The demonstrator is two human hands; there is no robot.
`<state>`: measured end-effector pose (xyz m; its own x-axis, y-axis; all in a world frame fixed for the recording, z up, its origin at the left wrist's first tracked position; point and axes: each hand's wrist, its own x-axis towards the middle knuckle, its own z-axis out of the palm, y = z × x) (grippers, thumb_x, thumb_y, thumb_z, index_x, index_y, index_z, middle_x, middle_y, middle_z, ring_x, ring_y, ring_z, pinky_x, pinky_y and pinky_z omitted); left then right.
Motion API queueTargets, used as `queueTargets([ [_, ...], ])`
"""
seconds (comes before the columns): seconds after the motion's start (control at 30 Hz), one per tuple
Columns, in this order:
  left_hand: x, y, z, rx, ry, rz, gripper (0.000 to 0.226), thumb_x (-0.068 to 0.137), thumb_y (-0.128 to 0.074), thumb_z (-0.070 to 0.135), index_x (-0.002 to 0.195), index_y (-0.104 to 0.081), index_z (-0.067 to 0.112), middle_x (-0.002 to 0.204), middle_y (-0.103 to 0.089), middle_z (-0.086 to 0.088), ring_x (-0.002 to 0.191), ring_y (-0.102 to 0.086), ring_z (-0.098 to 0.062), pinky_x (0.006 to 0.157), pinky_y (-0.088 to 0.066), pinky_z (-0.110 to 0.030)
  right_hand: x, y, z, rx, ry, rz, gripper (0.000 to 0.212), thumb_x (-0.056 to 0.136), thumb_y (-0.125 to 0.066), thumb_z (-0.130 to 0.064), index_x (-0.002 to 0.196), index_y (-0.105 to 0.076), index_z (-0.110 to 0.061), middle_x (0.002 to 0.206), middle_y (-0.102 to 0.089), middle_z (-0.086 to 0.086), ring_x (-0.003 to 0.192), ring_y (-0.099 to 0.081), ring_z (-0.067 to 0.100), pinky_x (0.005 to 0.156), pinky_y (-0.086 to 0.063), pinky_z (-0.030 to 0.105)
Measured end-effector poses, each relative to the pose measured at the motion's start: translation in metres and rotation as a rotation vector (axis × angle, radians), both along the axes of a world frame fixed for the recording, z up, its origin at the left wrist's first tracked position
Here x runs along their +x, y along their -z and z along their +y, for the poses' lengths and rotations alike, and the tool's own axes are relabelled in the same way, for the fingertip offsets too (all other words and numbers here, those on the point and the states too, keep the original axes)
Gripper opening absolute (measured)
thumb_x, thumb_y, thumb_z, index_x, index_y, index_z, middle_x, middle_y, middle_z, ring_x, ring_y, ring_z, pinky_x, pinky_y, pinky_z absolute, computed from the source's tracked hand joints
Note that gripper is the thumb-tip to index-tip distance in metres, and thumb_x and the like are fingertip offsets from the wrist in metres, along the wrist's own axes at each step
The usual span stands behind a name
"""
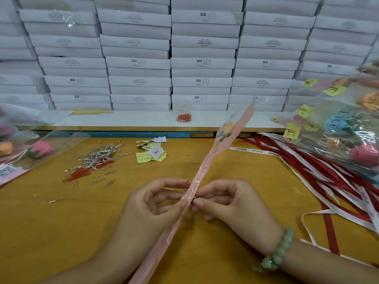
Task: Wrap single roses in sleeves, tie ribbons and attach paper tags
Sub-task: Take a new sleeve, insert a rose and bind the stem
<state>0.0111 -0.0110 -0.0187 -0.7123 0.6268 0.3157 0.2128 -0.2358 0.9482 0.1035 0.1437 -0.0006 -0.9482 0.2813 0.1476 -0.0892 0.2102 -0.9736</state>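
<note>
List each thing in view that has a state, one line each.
sleeved rose, sleeve gathered narrow, tilted up off the table, no ribbon visible on it
left hand, pinches the sleeve
right hand, pinches the sleeve
ribbons, loose, untied, on the table
wire ties, loose heap
paper tags, loose pile, unattached
white boxes, closed, stacked

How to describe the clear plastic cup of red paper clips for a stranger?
Below the wall of stacked white cardboard boxes runs a white ledge. Near its middle sits the clear plastic cup, alone; the other red clips lie loose among silver wires on the yellow wooden table.
</note>
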Motion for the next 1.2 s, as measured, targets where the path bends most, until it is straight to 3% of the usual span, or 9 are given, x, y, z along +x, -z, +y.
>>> queueTargets([
  [0.37,0.007,-0.003,0.001,-0.057,-0.008,0.179,0.027,0.074,-0.068,0.016,0.095,-0.079,0.030,0.108,-0.069,0.009,0.104,-0.067,-0.010,0.079,-0.055,-0.018,-0.001,0.000,0.002,0.016,-0.001,-0.012,0.008,0.085,-0.067,-0.005,0.081,-0.067,0.001,0.070,-0.069,0.007,0.060,-0.066,0.012,0.049,-0.053,0.024],
  [0.5,0.008,-0.003,0.001,-0.087,-0.054,0.226,0.027,0.077,-0.066,0.012,0.095,-0.079,0.027,0.110,-0.068,0.011,0.101,-0.068,-0.009,0.081,-0.055,-0.018,-0.001,-0.002,0.000,-0.102,-0.020,-0.050,0.016,0.091,-0.058,-0.007,0.087,-0.068,0.004,0.076,-0.071,0.012,0.067,-0.070,0.018,0.054,-0.056,0.026],
  [0.63,0.008,-0.003,0.000,-0.153,-0.078,0.302,0.033,0.082,-0.065,-0.003,0.097,-0.079,0.023,0.109,-0.067,0.017,0.095,-0.069,-0.007,0.077,-0.054,-0.016,0.000,-0.005,-0.002,-0.160,-0.032,-0.076,0.021,0.088,-0.063,-0.016,0.089,-0.070,0.004,0.081,-0.073,0.016,0.072,-0.072,0.020,0.056,-0.057,0.026],
  [0.77,0.008,-0.003,0.001,-0.134,-0.072,0.292,0.027,0.080,-0.066,0.007,0.097,-0.079,0.023,0.109,-0.067,0.015,0.098,-0.068,-0.007,0.078,-0.053,-0.015,-0.001,-0.003,-0.001,-0.232,-0.030,-0.131,0.014,0.088,-0.062,-0.006,0.091,-0.068,0.007,0.081,-0.073,0.016,0.070,-0.072,0.016,0.053,-0.057,0.022],
  [0.97,0.006,-0.002,0.001,-0.036,-0.065,0.210,0.024,0.073,-0.068,0.021,0.093,-0.079,0.028,0.108,-0.069,0.008,0.104,-0.067,-0.010,0.079,-0.056,-0.019,-0.002,-0.005,-0.001,-0.477,-0.046,-0.244,0.015,0.087,-0.063,-0.009,0.092,-0.071,0.004,0.081,-0.074,0.013,0.068,-0.071,0.011,0.050,-0.055,0.019],
  [1.1,0.005,-0.003,0.000,0.003,-0.047,0.189,0.024,0.073,-0.070,0.016,0.093,-0.080,0.024,0.109,-0.071,0.005,0.104,-0.067,-0.011,0.079,-0.056,-0.019,-0.004,-0.009,-0.003,-0.776,-0.097,-0.360,0.014,0.087,-0.060,-0.007,0.081,-0.071,-0.002,0.070,-0.069,0.008,0.055,-0.064,0.007,0.048,-0.053,0.021],
  [1.2,0.008,-0.004,-0.001,-0.007,-0.018,0.234,0.025,0.077,-0.068,0.007,0.095,-0.080,0.021,0.110,-0.071,0.004,0.105,-0.067,-0.011,0.080,-0.056,-0.020,-0.004,-0.012,-0.003,-0.962,-0.184,-0.457,0.010,0.082,-0.058,-0.008,0.074,-0.062,-0.004,0.064,-0.055,0.003,0.047,-0.050,0.004,0.046,-0.052,0.020],
])
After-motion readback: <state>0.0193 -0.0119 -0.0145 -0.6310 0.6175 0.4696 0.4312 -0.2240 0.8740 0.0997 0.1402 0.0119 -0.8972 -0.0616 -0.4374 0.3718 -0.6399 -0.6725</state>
